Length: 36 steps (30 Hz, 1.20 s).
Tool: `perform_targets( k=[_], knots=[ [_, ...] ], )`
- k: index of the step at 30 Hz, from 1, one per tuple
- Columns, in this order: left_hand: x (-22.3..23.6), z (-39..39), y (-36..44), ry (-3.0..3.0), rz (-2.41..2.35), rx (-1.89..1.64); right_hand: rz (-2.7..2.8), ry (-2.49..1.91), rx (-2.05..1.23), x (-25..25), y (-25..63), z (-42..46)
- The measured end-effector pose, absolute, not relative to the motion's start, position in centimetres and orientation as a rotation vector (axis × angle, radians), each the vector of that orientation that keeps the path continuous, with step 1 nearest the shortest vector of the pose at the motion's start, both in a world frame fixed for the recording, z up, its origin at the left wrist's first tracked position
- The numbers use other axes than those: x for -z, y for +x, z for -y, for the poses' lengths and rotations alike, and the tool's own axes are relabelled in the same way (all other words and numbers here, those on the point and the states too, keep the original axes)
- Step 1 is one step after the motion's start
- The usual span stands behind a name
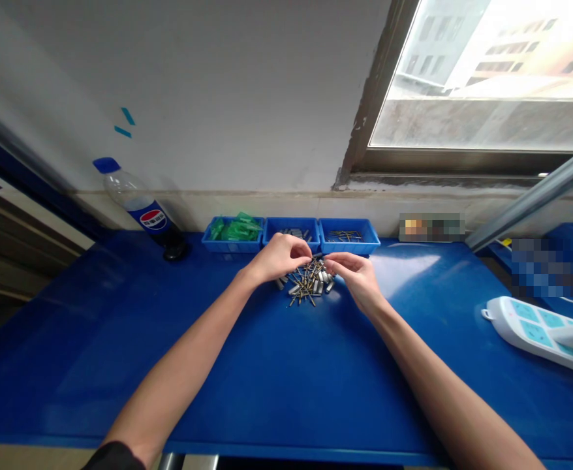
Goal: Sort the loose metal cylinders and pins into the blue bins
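Observation:
A mixed pile of thin brass-coloured pins (307,287) and short silver cylinders (318,287) lies on the blue table. My left hand (281,256) is over the pile's left side, thumb and fingers curled together in a pinch. Across from it, my right hand (357,274) has its thumb and fingertips pressed together at the pile's right edge. Whatever sits in either pinch is too small to make out. Just behind the hands stand three blue bins: one with green pieces (235,228), a middle one (267,240) with silver parts, and a right one (350,248) with thin pins.
A cola bottle (142,209) stands at the back left by the wall. To the right lies a white power strip (526,326) with a plug in it. A metal bar (531,196) slants down near the window. Blue tabletop (286,378) extends in front of the pile.

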<state>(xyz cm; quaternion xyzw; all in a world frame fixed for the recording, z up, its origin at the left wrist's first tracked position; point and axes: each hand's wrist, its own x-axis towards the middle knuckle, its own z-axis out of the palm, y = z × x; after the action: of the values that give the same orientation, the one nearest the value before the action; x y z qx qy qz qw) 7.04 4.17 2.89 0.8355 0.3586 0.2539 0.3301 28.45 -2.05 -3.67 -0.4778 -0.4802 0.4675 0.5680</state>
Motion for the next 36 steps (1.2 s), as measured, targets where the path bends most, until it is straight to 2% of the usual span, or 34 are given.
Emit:
perform_targets(
  k=[6, 20, 28, 36],
  knots=[
    [-2.3, -5.6, 5.4, 2.28, -1.046, -0.587, 0.985, -1.05, -0.907, 2.9, 28.4, 2.0],
    [-0.6, -3.6, 8.3, 2.621, -1.216, -0.328, 1.016, -1.118, -0.998, 3.2, 28.6, 2.2],
    [0.1, -3.7, 8.2, 2.569, -1.2, -0.399, 1.01, -1.113, -1.05, 3.0, 28.3, 2.3],
    [-1.1, -4.0, 8.0, 2.299, -0.965, -0.695, 1.021, -1.103, -1.081, 3.2, 28.3, 2.2]
  ],
)
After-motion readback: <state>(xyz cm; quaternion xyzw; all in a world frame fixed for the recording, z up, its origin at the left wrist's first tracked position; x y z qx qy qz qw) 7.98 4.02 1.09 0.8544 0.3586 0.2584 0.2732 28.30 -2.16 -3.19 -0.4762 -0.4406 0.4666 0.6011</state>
